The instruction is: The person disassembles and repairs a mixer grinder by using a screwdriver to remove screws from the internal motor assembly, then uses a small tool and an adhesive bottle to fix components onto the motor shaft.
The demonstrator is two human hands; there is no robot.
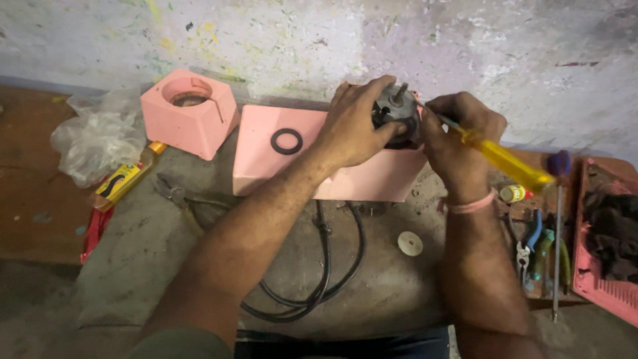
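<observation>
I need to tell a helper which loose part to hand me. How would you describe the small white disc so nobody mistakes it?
Start at the pink box lying against the wall. Below its right end, on the grey worktop, just right of the looped black cable, lies the white disc. It is the only pale round piece; the ring on the box is black.

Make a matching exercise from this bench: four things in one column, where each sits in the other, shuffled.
1. black ring
2. white disc
3. yellow-handled screwdriver
4. plastic bag

A. in the right hand
B. far left, by the wall
C. on the pink housing
D. on the bench beside the black cable

Pairs: 1-C, 2-D, 3-A, 4-B
</observation>
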